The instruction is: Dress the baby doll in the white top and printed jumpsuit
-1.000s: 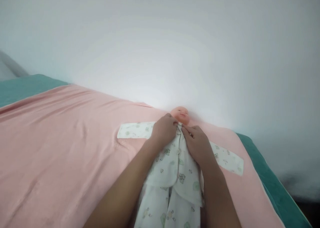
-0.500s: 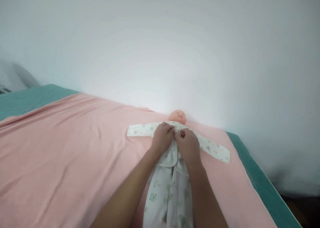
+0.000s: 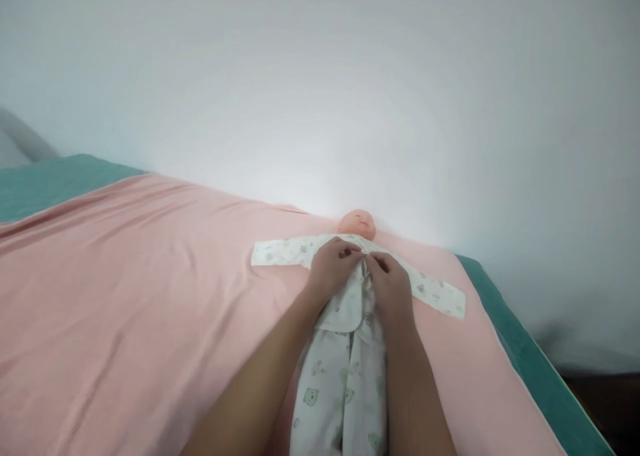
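A doll (image 3: 358, 224) lies on its back, its head at the far side and its arms hidden in outspread sleeves. It wears a white baby shirt (image 3: 345, 313) printed with small green animals, and matching baby pants (image 3: 323, 383) reach toward me. At the shirt's neck opening, my left hand (image 3: 336, 266) pinches the front with thumb and fingertips. Close beside it, my right hand (image 3: 390, 283) pinches the same spot from the other side, the fingertips nearly touching. Thin white strips, perhaps ties, show between them; the exact bit held is too small to make out.
Beneath the doll spreads a wrinkled pink sheet (image 3: 150, 296) over a teal mattress (image 3: 75, 183), which shows at the far left and along the right edge. A pale wall (image 3: 320, 96) rises directly behind the doll's head.
Both hands stay at the shirt's neck, shifted slightly up and right, with the fingertips pulled a little differently. The whole view has tilted slightly.
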Available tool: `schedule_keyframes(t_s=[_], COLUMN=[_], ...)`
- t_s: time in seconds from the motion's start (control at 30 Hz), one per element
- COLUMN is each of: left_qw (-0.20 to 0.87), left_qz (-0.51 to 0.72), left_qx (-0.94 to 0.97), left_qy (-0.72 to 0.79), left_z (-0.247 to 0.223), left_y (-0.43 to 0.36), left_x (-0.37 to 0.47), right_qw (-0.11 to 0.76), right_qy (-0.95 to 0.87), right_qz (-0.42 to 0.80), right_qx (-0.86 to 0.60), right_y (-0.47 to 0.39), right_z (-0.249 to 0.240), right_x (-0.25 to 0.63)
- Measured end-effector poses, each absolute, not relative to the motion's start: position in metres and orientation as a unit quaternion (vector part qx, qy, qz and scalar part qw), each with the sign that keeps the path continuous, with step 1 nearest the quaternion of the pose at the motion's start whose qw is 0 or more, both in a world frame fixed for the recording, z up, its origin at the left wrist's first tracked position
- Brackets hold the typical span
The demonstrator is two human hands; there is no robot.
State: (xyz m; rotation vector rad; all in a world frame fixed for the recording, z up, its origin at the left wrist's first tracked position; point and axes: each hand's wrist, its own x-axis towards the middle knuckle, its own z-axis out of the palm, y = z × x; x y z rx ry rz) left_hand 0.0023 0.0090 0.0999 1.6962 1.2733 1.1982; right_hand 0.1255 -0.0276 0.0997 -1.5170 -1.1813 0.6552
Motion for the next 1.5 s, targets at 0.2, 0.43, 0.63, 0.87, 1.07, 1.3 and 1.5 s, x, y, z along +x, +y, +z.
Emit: schedule_keyframes(t_s=[0.2, 0.43, 0.63, 0.87, 1.07, 1.3, 1.5], left_qw=[0.33, 0.353, 0.361, 0.365, 0.392, 0.386, 0.376], left_qz=[0.467, 0.47, 0.474, 0.471, 0.477, 0.489, 0.481], left_qx=[0.66, 0.641, 0.633, 0.655, 0.633, 0.612, 0.623], left_qy=[0.487, 0.493, 0.494, 0.464, 0.467, 0.487, 0.489], left_z=[0.1, 0.101, 0.099, 0.099, 0.1, 0.095, 0.093], left_y=[0.009, 0.008, 0.009, 0.011, 0.009, 0.015, 0.011], left_x=[0.004, 0.005, 0.003, 0.001, 0.004, 0.003, 0.001], right_qw=[0.551, 0.527, 0.489, 0.441, 0.405, 0.369, 0.376], right_qy=[-0.485, -0.52, -0.54, -0.564, -0.585, -0.593, -0.591], right_qz=[0.331, 0.329, 0.295, 0.267, 0.242, 0.222, 0.213], right_qx=[-0.593, -0.586, -0.618, -0.646, -0.66, -0.68, -0.681], right_y=[-0.032, -0.032, -0.027, -0.024, -0.023, -0.027, -0.037], right_z=[0.103, 0.104, 0.105, 0.111, 0.109, 0.111, 0.109], right_x=[0.133, 0.137, 0.13, 0.125, 0.124, 0.12, 0.117])
